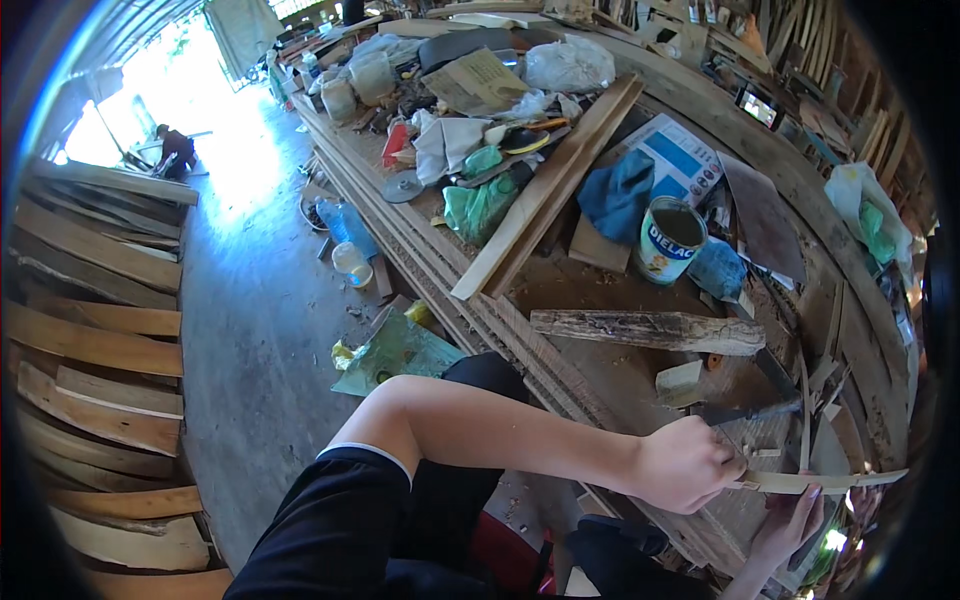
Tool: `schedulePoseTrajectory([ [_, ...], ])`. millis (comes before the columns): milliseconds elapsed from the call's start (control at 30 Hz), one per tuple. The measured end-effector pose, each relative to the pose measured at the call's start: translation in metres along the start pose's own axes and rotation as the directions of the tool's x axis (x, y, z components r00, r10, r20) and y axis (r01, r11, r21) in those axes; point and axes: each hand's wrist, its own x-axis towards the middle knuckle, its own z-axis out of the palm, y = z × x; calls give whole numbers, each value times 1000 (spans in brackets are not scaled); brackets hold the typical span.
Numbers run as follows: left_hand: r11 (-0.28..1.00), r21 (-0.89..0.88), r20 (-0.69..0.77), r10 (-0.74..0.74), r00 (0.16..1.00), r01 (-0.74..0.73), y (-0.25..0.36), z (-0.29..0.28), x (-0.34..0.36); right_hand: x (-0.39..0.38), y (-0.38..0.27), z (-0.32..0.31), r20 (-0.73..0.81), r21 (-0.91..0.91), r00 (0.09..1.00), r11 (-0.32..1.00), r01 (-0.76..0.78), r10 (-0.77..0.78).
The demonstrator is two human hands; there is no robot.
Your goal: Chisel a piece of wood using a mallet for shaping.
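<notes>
My left hand (690, 466) reaches across to the right, its fingers closed round the near end of a thin, pale wooden strip (835, 484). To its right and a little lower, my right hand (790, 524) pinches the same strip from beneath, with fingertips against its lower edge. Slightly bent, the strip runs out to the right beyond both hands. Just above my left hand lies a dark, narrow tool (750, 412), its kind unclear. A rough wooden block (650, 330) lies farther back on the bench. My left fist hides the strip's gripped end.
A blue and white can (671, 240) stands on the bench beside a blue cloth (617, 197). Long boards (550, 190) lie diagonally behind. Bags and clutter fill the far end. Curved planks (110, 350) are stacked at left. A person (175, 152) crouches far off.
</notes>
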Motion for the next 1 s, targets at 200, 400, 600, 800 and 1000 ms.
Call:
schedulePoseTrajectory([
  [200, 987, -116, 69, -100, 993, 108, -3, -8, 10, 6, 5, -17, 83, 42, 997, 999, -13, 10],
  [400, 310, -572, 629, -430, 648, 760, -12, -31, 25, 9, 0, -20, 371, -41, 928, 999, -2, 17],
  [600, 583, -455, 606, -350, 714, 673, -15, -25, 20, -4, -5, 9, 290, 51, 957, 999, 13, -27],
  [800, 642, -449, 611, -286, 738, 621, -16, -16, 15, -9, -29, 28, 514, -5, 850, 992, -126, 110],
  [1000, 725, -442, 538, -258, 803, 529, -9, -10, 8, -12, -28, 29, 616, -299, 712, 936, -185, 337],
])
